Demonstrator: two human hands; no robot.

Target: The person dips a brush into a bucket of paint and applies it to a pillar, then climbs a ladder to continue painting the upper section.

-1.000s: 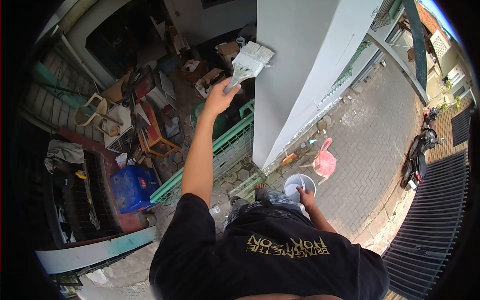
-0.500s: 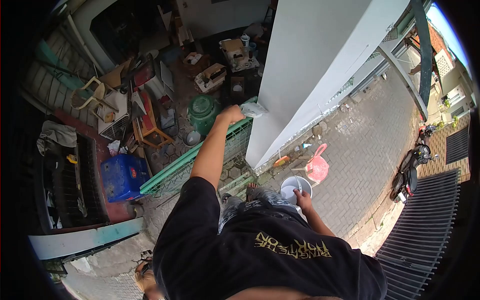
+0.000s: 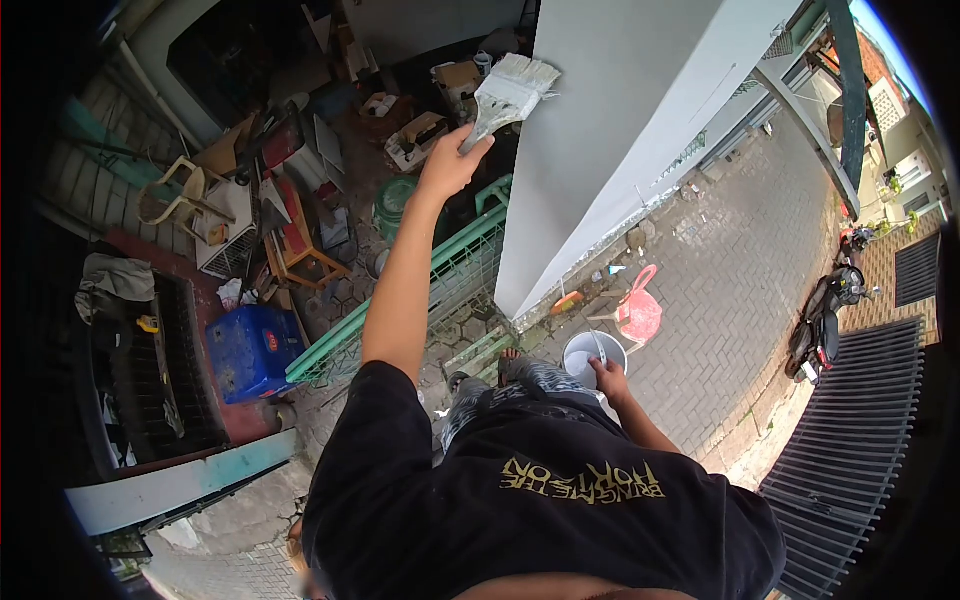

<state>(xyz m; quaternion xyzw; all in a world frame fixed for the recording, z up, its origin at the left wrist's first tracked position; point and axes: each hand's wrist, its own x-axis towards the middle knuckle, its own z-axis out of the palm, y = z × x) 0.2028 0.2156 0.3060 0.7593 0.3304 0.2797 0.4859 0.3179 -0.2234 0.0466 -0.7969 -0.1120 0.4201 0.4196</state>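
Note:
My left hand (image 3: 455, 167) is raised and closed round the handle of a wide paintbrush (image 3: 512, 92). The brush's pale, paint-coated bristles point up and right, overlapping the left edge of a white pillar (image 3: 610, 120). Lower right, beside my hip, my right hand (image 3: 609, 379) grips a white bucket (image 3: 573, 352) at its near rim, by the thin handle. White paint shows inside the bucket. My feet are below, near the foot of the pillar.
A green metal fence (image 3: 400, 297) runs left of the pillar. A pink plastic chair (image 3: 640, 316) stands on the paving beyond the bucket. A blue box (image 3: 250, 350) and clutter lie left. Parked motorbikes (image 3: 822, 325) and a slatted gate (image 3: 850, 440) are at right.
My left hand has moved up with the paintbrush, from low at the pillar's edge by the fence to higher, its bristles now turned upward. My right hand keeps the bucket in place.

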